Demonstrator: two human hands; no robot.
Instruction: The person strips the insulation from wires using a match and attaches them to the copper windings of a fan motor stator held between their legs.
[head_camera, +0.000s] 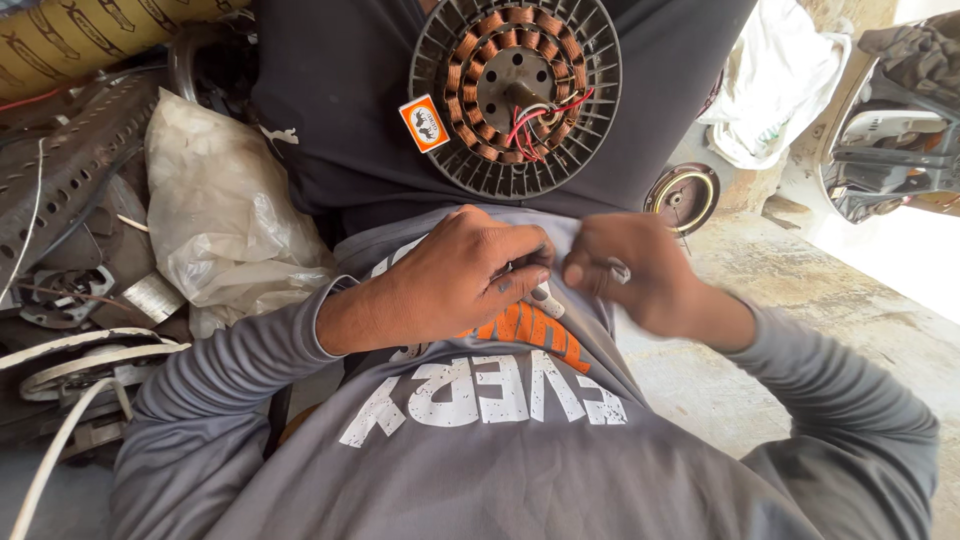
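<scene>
A round dark fan motor stator with copper coils and red and white wires lies on my dark trousers, straight ahead. An orange tag sticks out at its left edge. My left hand is closed in front of my grey shirt, pinching a small white piece at its fingertips. My right hand is curled close beside it, fingertips nearly touching the left hand's; what it grips is too small and blurred to tell.
A crumpled clear plastic bag lies at the left among metal scrap and fan parts. White cloth and a round brass-rimmed part sit at the right on the concrete floor. A dark machine housing stands far right.
</scene>
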